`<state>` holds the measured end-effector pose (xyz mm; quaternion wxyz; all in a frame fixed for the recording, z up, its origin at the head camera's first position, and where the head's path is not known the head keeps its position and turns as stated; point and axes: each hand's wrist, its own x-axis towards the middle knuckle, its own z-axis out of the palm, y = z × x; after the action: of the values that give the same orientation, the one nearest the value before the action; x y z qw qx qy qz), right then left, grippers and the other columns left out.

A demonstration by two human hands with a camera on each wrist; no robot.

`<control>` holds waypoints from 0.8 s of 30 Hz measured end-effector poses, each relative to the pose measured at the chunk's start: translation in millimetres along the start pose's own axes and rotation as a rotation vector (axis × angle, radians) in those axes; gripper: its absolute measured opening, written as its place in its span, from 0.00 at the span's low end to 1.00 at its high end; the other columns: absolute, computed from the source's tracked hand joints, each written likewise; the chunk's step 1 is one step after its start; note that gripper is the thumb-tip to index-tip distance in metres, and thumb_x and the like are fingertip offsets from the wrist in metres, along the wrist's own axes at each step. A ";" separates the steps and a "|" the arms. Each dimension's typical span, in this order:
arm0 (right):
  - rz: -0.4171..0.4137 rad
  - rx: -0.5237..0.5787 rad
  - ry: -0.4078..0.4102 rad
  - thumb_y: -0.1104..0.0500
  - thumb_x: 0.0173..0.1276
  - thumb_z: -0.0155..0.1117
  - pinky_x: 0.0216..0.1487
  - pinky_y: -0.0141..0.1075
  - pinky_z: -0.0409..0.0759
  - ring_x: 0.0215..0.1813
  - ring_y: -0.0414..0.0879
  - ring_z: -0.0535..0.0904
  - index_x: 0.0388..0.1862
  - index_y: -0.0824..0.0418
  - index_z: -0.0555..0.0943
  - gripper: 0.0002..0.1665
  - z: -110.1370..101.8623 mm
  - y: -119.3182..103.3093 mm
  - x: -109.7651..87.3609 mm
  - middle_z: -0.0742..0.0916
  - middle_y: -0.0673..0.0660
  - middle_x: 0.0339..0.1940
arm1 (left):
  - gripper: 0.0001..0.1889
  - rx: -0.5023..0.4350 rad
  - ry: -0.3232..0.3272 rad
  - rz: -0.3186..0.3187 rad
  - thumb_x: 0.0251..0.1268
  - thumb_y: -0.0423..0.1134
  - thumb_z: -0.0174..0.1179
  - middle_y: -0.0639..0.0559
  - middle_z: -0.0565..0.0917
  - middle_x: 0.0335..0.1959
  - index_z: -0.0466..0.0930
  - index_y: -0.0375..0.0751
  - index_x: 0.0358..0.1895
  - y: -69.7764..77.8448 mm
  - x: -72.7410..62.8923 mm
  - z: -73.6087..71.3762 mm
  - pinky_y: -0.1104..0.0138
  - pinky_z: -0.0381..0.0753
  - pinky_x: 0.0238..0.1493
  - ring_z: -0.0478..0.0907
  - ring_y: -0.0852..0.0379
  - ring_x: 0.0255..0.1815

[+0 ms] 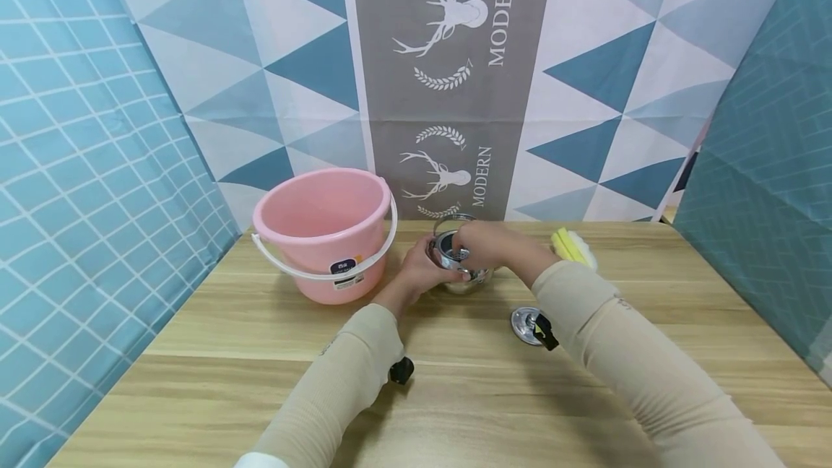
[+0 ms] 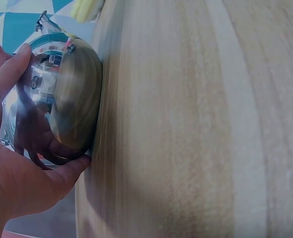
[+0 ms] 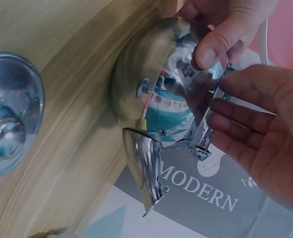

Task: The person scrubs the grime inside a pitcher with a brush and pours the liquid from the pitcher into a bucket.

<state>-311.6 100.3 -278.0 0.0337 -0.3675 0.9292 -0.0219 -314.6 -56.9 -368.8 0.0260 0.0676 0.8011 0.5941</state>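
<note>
A shiny metal kettle [image 1: 460,285] stands on the wooden table with its mouth uncovered. My left hand [image 1: 422,267] grips its side, thumb near the rim and fingers round the rounded body [image 2: 79,99]. Over the mouth is my right hand [image 1: 484,243], its fingertips right at the rim [image 3: 202,130] in the right wrist view; I cannot tell whether they pinch anything there. The spout [image 3: 144,168] juts out beside that hand. Behind the mouth rises the thin arched handle [image 1: 448,217]. A round metal lid [image 1: 522,326] with a knob lies on the table, right of the kettle.
A pink bucket [image 1: 312,240] with a white handle stands left of the kettle. Toward the back right lies a yellow-and-white cleaning pad or brush [image 1: 575,248]. Patterned cloth panels [image 1: 305,56] enclose the wooden table [image 1: 455,410] at the back and sides.
</note>
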 end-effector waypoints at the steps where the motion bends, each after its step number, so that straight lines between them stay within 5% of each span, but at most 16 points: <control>1: 0.013 0.008 -0.016 0.63 0.56 0.68 0.46 0.41 0.80 0.40 0.47 0.80 0.37 0.62 0.87 0.09 0.3 -0.6 1.2 0.87 0.54 0.36 | 0.53 0.000 -0.002 0.000 0.34 0.34 0.82 0.44 0.72 0.63 0.62 0.41 0.70 -0.7 0.5 0.1 0.59 0.66 0.66 0.69 0.48 0.61; 9: 0.030 0.068 -0.090 0.63 0.57 0.67 0.40 0.36 0.78 0.33 0.44 0.77 0.28 0.60 0.86 0.02 2.2 -2.2 6.9 0.85 0.50 0.28 | 0.53 -0.016 0.005 0.010 0.33 0.34 0.82 0.45 0.74 0.60 0.62 0.40 0.70 -4.0 1.9 0.9 0.60 0.66 0.65 0.70 0.49 0.59; 24: 0.051 0.057 -0.068 0.63 0.58 0.66 0.34 0.34 0.77 0.27 0.43 0.74 0.20 0.59 0.78 0.09 7.1 -2.6 10.3 0.81 0.50 0.21 | 0.50 -0.024 0.015 0.022 0.33 0.32 0.82 0.45 0.77 0.56 0.65 0.40 0.67 -3.8 1.1 1.0 0.61 0.68 0.64 0.72 0.50 0.57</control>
<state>-316.7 91.3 -285.4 0.0761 -0.3432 0.9355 -0.0351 -315.9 -56.9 -372.7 0.0140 0.0717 0.7933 0.6045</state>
